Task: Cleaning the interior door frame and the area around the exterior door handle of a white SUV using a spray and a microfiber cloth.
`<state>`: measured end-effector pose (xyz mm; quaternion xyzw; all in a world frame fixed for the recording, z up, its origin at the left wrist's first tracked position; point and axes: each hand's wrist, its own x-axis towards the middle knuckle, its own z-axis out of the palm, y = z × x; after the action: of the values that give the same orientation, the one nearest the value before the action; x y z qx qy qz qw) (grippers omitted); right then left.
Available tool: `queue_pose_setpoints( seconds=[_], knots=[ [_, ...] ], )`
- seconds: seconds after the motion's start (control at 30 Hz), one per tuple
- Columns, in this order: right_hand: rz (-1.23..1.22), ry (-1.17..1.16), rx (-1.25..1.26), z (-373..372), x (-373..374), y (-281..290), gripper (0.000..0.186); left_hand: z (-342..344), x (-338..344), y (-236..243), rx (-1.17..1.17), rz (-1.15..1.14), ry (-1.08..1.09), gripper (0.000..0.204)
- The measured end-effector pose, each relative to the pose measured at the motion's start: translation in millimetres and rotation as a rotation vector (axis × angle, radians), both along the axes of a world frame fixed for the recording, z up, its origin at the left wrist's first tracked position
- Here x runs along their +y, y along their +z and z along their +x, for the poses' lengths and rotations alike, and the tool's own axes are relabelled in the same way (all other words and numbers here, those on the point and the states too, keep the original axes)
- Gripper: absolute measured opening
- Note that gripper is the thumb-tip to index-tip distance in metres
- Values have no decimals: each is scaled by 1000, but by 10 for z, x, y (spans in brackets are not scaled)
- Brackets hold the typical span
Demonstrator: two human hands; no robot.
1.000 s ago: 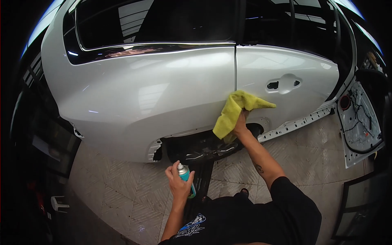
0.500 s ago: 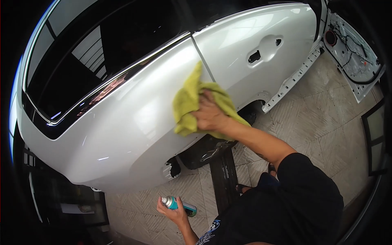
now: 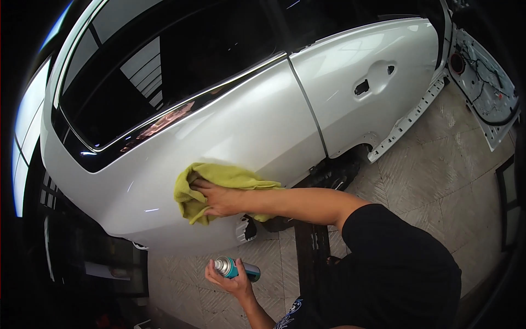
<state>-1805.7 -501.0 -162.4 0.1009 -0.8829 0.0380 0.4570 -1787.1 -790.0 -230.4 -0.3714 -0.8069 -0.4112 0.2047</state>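
My right hand (image 3: pixel 219 198) presses a yellow-green cloth (image 3: pixel 241 175) against the silver-white rear side panel (image 3: pixel 181 148) of a car. The cloth bunches around my fingers and trails to the right beneath my forearm. Part of the lower panel is covered by it. Low down and nearer to me, my left hand (image 3: pixel 235 282) grips a spray can (image 3: pixel 249 270) with a silver top and a teal and dark body. The can lies tilted in my fingers, its nozzle end to the left, apart from the panel.
To the right, a rear door (image 3: pixel 378 71) of the car has bare handle openings. A stripped front door (image 3: pixel 482 82) with exposed wiring stands open at the far right. A dark beam (image 3: pixel 312 257) lies on the patterned floor tiles (image 3: pixel 433 175). Dark window glass (image 3: pixel 192 60) runs above.
My right hand has swept the cloth left and down along the panel, away from the door gap. The whole view has shifted slightly. My left hand still holds the can.
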Motion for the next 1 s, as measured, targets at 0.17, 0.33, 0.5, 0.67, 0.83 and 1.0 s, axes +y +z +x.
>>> queue_pose_setpoints(
  seconds=[0.17,0.33,0.5,0.67,0.83,1.0],
  knots=[
    [-171,-955,-49,1550,1510,440,86,82,-630,-167,-147,-108,127,76],
    [-165,-1241,-26,1359,946,449,78,229,-977,-448,-235,-53,320,75],
    [-173,-739,-229,1581,490,-65,67,126,-894,-473,-183,14,282,75],
    [-411,-929,-256,1539,801,-86,62,-15,-916,-363,-126,75,236,74],
    [-53,-728,83,1388,578,228,72,12,-1136,-361,-120,74,297,77],
    [-51,-1145,92,516,598,-13,62,151,-1231,-538,-186,204,399,78]
  ],
)
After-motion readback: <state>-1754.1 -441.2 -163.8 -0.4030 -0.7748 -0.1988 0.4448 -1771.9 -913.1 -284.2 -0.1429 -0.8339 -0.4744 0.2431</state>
